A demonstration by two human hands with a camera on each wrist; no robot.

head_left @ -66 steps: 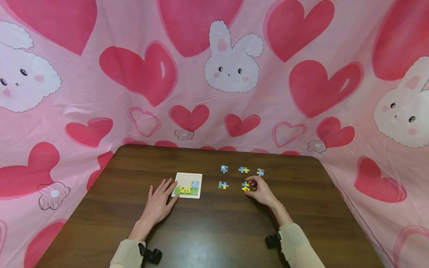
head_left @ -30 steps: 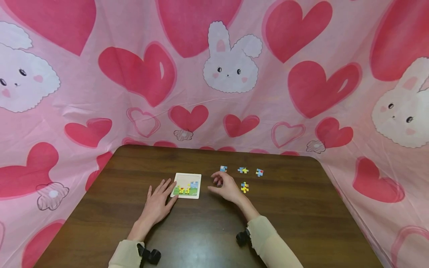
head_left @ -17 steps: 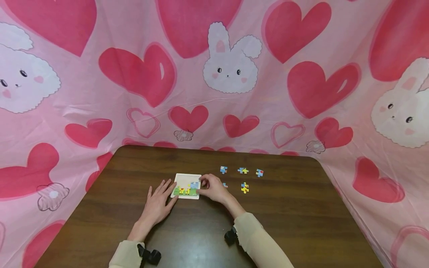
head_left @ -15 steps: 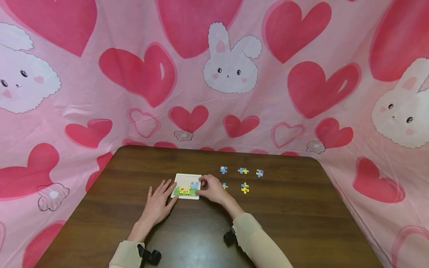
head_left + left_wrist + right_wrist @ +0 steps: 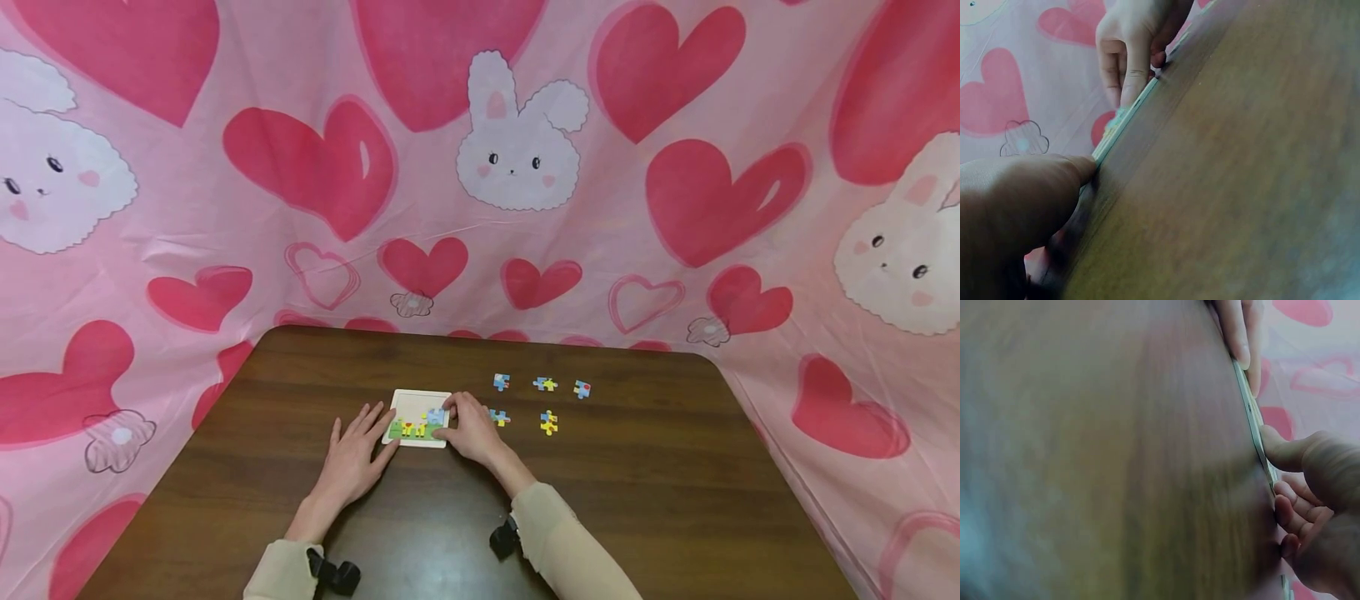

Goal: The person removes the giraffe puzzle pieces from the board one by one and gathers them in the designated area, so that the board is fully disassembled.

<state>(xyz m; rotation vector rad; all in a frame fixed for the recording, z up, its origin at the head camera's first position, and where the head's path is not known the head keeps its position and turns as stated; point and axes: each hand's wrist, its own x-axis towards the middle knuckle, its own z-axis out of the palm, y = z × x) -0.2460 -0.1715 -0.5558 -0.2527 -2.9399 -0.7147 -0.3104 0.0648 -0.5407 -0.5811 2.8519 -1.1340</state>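
A shallow white puzzle tray (image 5: 422, 392) lies on the table, its lower part filled with joined green, yellow and blue jigsaw pieces (image 5: 417, 427). Its left edge is under my left hand (image 5: 352, 457), which rests with fingers spread; the left wrist view has that thumb (image 5: 1054, 181) against the edge. At the tray's right side, my right hand (image 5: 474, 431) touches the pieces with its thumb, index finger near the upper right rim. Seen from the right wrist, the thumb (image 5: 1285, 450) presses on the tray's edge and the other fingers curl beside it. No loose piece shows in either hand.
Loose jigsaw pieces lie right of the tray: three in a back row, a blue one (image 5: 502, 382), a blue-yellow one (image 5: 545, 384) and a red-blue one (image 5: 582, 388). Nearer are a partly covered piece (image 5: 500, 417) and a yellow one (image 5: 549, 422). A pink curtain (image 5: 517, 250) surrounds the table (image 5: 420, 517).
My right hand has left the yellow loose piece, which stays on the table, and moved left to the tray. Its thumb has since slid slightly onto the joined pieces. My left hand has stayed put.
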